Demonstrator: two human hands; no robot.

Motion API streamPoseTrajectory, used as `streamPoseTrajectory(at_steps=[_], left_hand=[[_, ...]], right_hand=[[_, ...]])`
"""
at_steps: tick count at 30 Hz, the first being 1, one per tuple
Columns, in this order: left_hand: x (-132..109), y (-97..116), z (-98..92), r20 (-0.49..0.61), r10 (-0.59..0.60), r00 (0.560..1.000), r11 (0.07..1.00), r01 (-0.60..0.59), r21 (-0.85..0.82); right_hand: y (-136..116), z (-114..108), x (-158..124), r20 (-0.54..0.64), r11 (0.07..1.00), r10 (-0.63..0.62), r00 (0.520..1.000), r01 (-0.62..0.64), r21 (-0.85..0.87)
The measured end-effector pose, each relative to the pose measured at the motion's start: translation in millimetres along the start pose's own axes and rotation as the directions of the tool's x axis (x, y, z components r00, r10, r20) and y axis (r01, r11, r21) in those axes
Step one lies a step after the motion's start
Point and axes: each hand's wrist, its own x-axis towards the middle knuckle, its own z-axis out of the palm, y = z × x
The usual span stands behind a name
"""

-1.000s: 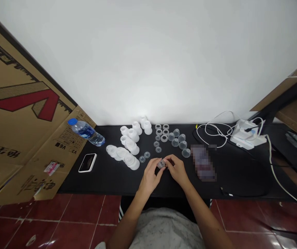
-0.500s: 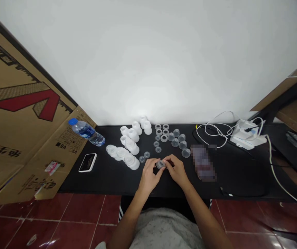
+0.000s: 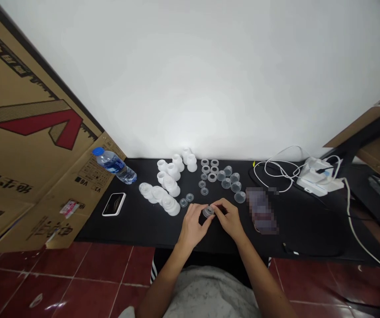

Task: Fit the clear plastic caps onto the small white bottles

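Well, in the head view, the left hand (image 3: 190,226) and the right hand (image 3: 229,219) meet above the near part of a black table (image 3: 137,229), both pinching one small clear round part (image 3: 208,211) in a narrow grip between thumb and fingers. Just beyond the left hand lie two clear discs (image 3: 189,197), and past those, a group of white flared parts (image 3: 169,207). Farther back are translucent rings (image 3: 212,178) and, nearer the right hand, clear domes (image 3: 240,197); I can make out no writing on any of these.

The cardboard box (image 3: 20,168) at left carries most of the lettering: large dark Chinese characters, a red-and-black arrow-like mark, and "V6" by a filled square with "V3" by an outlined one. The water bottle (image 3: 114,165), blue-capped and tilted, wears a blue label too small to read. Near it lies a white-framed device (image 3: 114,204) with illegible markings. A pixelated object (image 3: 262,211) lies right of the right hand.
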Motion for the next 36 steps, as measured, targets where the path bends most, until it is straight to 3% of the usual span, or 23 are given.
streamPoseTrajectory(at_steps=[6,10,15,20,25,30,33,36], left_hand=[[0,0,-2.9,0.059,0.017,0.998,1.0,-0.016,-0.006],[-1,-1,-1.4,0.048,0.002,0.999,1.0,-0.003,0.012],[0,-1,-2.5,0.025,-0.019,1.0,0.999,0.02,-0.032],[0,-1,-2.9,0.024,-0.018,1.0,0.997,0.02,-0.075],[0,-4,-0.8,0.02,-0.033,0.999,0.994,0.035,-0.104],[-2,-4,-0.1,0.007,-0.079,0.997,0.988,0.08,-0.132],[-2,-3,0.1,0.004,-0.1,0.995,0.985,0.1,-0.143],[-1,-4,0.7,-0.016,-0.126,0.992,0.978,0.121,-0.167]], right_hand=[[0,-1,2,0.024,0.999,0.029,0.999,-0.028,-0.036],[-9,-1,21,-0.002,0.994,0.027,1.0,-0.027,-0.102],[-13,16,88,-0.076,0.984,-0.044,0.996,0.03,-0.174],[0,50,164,-0.018,0.956,-0.022,1.0,0.016,-0.293],[8,79,200,-0.014,0.977,0.012,1.0,-0.015,-0.211],[-6,70,186,-0.031,0.993,-0.018,0.999,0.014,-0.114],[-12,42,140,-0.103,0.999,-0.036,0.994,0.04,0.03],[-5,13,76,-0.163,0.999,0.019,0.987,-0.012,0.047]])
